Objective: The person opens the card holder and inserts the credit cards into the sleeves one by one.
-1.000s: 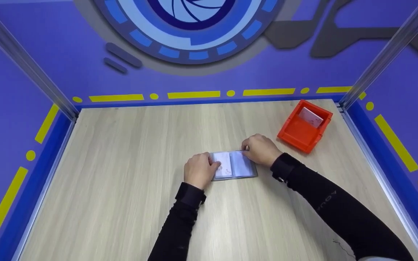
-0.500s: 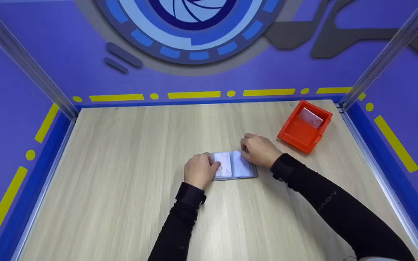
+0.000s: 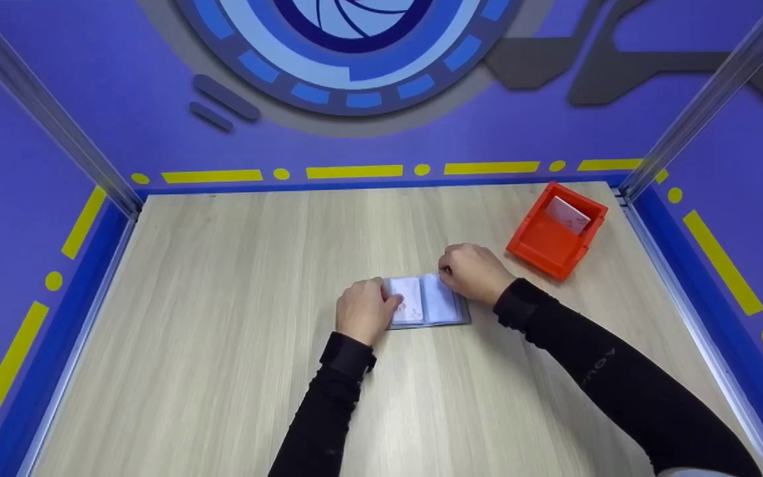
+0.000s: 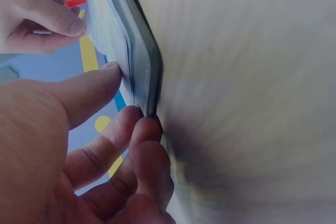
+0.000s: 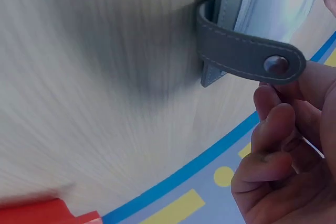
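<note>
A small grey card holder (image 3: 465,318) lies spread out on the table, with clear plastic pages. Behind the plastic on its left side shows a pale card with a pinkish print (image 3: 408,298). My left hand (image 3: 363,310) grips the left edge, thumb over the page and fingers against the rim. At the upper right, my right hand (image 3: 477,273) pinches the top of the right-hand plastic page (image 3: 441,301) between thumb and forefinger. The right wrist view shows the holder's stitched grey strap (image 5: 239,51) with a metal snap (image 5: 276,65), sticking out beside those fingers.
A red plastic bin (image 3: 540,246) stands at the back right of the wooden table (image 3: 236,298), with a pink-printed card (image 3: 567,216) leaning inside. Blue walls (image 3: 381,149) with yellow marks enclose the back and both sides.
My right fingers have shifted slightly left, and the right-hand plastic page has come away a little from the grey cover. My left hand and the red bin stay put.
</note>
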The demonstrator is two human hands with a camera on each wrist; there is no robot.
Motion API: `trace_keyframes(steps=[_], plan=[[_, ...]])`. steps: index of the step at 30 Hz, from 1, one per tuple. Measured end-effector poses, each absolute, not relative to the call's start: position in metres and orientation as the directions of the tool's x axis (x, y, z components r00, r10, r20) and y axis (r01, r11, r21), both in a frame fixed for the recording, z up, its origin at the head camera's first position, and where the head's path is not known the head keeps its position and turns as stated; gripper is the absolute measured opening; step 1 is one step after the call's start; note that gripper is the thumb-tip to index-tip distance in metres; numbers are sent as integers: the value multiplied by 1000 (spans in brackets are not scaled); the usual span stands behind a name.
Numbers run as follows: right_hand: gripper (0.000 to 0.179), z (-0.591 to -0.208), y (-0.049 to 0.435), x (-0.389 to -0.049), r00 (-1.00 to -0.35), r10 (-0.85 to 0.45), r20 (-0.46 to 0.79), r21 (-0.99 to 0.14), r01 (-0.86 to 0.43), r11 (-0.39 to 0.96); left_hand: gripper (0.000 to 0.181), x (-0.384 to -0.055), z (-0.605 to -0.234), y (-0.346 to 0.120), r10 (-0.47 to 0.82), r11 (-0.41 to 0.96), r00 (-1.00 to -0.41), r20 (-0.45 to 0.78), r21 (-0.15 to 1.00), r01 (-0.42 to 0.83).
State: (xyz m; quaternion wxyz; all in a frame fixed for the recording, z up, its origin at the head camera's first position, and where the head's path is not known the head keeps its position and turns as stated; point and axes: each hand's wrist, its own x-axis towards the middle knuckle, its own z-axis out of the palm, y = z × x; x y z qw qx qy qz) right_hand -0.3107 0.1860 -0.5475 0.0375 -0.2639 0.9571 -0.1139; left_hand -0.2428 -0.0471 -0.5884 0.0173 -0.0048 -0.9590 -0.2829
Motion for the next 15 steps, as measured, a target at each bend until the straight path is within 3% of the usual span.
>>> trace_keyframes(steps=[8,15], plan=[[18,-540,176,-318,-911,-363,-195,-420,-257,870,32,-242,-583,-50,3,838,-999,48,545,29],[24,-535,166,-323,-918,-299,-262,-595,-91,798,22,-240,-563,-59,11,840,-997,83,540,54]])
